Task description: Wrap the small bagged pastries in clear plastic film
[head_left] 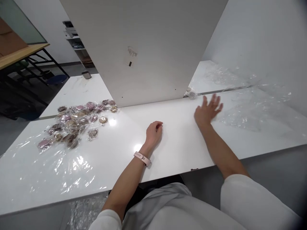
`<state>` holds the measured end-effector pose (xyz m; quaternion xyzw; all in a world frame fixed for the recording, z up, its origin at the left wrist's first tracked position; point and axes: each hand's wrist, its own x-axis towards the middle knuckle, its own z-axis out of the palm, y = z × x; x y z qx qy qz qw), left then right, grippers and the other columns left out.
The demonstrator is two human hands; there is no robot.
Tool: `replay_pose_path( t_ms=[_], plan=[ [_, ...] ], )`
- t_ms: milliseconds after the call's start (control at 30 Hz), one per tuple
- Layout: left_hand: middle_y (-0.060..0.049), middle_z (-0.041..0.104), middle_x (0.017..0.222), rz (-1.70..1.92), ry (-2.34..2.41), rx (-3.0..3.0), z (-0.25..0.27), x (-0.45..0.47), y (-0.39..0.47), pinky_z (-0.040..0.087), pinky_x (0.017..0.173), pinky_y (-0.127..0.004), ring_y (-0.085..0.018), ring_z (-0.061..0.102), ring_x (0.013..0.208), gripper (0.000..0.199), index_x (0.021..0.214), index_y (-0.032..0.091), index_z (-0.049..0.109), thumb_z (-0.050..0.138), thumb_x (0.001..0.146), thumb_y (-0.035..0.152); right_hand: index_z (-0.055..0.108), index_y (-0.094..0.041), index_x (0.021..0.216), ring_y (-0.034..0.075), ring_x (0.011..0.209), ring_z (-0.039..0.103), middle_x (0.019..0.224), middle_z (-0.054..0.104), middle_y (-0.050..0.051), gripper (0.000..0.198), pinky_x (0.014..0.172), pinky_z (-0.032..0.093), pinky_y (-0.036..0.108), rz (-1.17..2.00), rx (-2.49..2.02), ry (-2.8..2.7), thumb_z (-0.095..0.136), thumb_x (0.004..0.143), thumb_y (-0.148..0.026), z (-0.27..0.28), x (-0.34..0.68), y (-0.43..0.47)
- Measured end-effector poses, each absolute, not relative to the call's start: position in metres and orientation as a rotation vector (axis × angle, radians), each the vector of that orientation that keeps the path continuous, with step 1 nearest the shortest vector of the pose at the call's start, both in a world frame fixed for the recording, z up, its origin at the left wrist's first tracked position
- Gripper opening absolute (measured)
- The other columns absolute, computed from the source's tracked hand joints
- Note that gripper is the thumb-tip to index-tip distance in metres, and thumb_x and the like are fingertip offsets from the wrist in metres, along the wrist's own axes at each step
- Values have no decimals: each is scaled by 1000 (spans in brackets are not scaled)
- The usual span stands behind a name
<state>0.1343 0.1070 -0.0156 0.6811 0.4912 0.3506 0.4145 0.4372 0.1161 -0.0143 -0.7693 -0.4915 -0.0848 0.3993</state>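
Observation:
My left hand (154,132) is above the middle of the white table (177,143), a pink band (142,158) around its wrist. Its fingers curl in towards the thumb, and no object shows in them. To the right, my right hand (208,110) has its fingers spread and holds nothing; it looks slightly blurred. Crumpled clear plastic film (254,108) lies just beyond it on the right side. Over on the left is a loose heap of round pink, brown and tan pieces (74,123) in clear wrappers, apart from both hands.
A tall white panel (153,54) stands upright across the table. A few wrapped pieces (191,93) lie by its right lower corner. Clear film (59,169) covers the table's front left. A metal cup (86,75) stands behind, and a blue stool (57,79) is farther left.

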Motion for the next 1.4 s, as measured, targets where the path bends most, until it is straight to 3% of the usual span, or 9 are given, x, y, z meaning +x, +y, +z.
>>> replay_pose_path(
  t_ms=[267, 400, 500, 633, 767, 967, 1167, 1300, 1400],
  plan=[
    [-5, 73, 97, 835, 1201, 1586, -7, 133, 109, 53, 84, -36, -20, 66, 89, 19, 97, 22, 70, 56, 85, 19, 56, -10, 138, 46, 148, 32, 154, 42, 31, 61, 117, 18, 71, 134, -2211, -1187, 47, 93, -51, -29, 420, 1],
    [-8, 73, 106, 736, 1131, 1538, 13, 120, 98, 54, 84, -36, -21, 67, 93, 20, 103, 20, 70, 60, 90, 31, 57, -23, 146, 40, 150, 34, 157, 45, 19, 60, 120, 24, 68, 398, -1898, -1714, 52, 92, -51, -9, 296, -49],
    [-10, 71, 120, 790, 1142, 1691, 34, 98, 70, 52, 96, -42, -25, 64, 111, 25, 111, 21, 68, 62, 91, 34, 52, -50, 146, 30, 141, 50, 149, 56, 0, 51, 123, 24, 63, 746, -1286, -2155, 59, 95, -48, 35, 238, -100],
    [-9, 67, 122, 1009, 1172, 1943, 58, 60, -1, 49, 102, -45, -25, 60, 118, 25, 119, 24, 61, 57, 98, 37, 66, -47, 131, 22, 102, 72, 110, 77, -1, 37, 96, 57, 46, 625, -1049, -1765, 57, 98, -33, 80, 264, -125],
    [-15, 58, 135, 926, 1125, 2139, 52, 36, -78, 52, 103, -48, -30, 57, 128, 50, 134, 24, 48, 65, 93, 47, 69, -32, 128, 25, 106, 70, 118, 74, 6, 33, 96, 56, 48, 220, -1486, -1271, 59, 97, -36, 58, 328, -67],
    [-21, 31, 164, 557, 1118, 2559, 0, 35, -121, 25, 119, -72, -44, 21, 154, 108, 161, 22, 15, 81, 79, 43, 52, -29, 147, 30, 125, 62, 149, 56, 11, 56, 97, 57, 52, 609, -1574, -1630, 53, 97, -53, 31, 305, 2],
    [-17, 47, 154, 466, 1069, 2485, 4, 35, -108, 27, 118, -72, -41, 39, 146, 70, 151, 26, 43, 71, 89, 41, 54, -25, 146, 36, 144, 42, 156, 48, 12, 61, 114, 41, 59, 332, -1268, -2229, 65, 92, -52, 60, 196, -28],
    [-15, 61, 137, 825, 1087, 2296, 15, 25, -100, 46, 110, -58, -33, 54, 133, 32, 120, 22, 64, 65, 94, 42, 71, -21, 112, 29, 104, 69, 115, 73, 13, 26, 89, 56, 49, 425, -1479, -1962, 50, 101, -31, 36, 192, -20],
    [-11, 69, 110, 1244, 1305, 1989, 18, 12, -92, 56, 93, -41, -24, 65, 109, 10, 97, 21, 63, 58, 98, 29, 69, -25, 96, 23, 89, 70, 99, 75, 6, 20, 81, 59, 42, 712, -1416, -1465, 56, 98, -39, 16, 227, -17]
  ],
)
